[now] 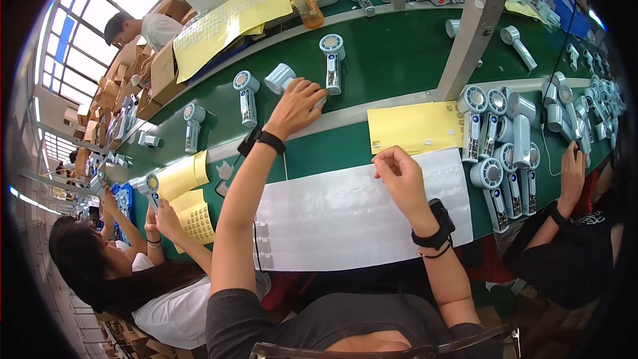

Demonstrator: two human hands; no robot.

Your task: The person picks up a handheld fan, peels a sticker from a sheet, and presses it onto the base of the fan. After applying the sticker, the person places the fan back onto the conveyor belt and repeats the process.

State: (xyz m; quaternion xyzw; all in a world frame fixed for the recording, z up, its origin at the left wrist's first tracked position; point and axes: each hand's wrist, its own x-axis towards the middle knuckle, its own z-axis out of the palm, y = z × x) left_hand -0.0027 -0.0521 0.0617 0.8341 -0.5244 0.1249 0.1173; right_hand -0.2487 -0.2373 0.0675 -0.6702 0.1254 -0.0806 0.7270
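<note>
My left hand [298,108] reaches over the metal rail onto the green belt and wraps round a pale grey handheld fan [278,78]. The fan's round head sticks out beyond my fingers; most of its handle is hidden under the hand. Above the large white sheet [352,226] hovers my right hand [401,179], thumb and fingertips drawn together. Whether a small piece sits between them I cannot make out. A few small white stickers [263,244] cling to the sheet's left edge. Behind it lies a yellow backing sheet [409,129] with small white pieces on it.
Several handheld fans [332,63] lie spaced along the belt. More fans [498,176] are grouped at right, beside a metal post [475,33]. An orange bottle [304,3] stands at the back. Co-workers sit left and right; the left one holds a fan [150,185].
</note>
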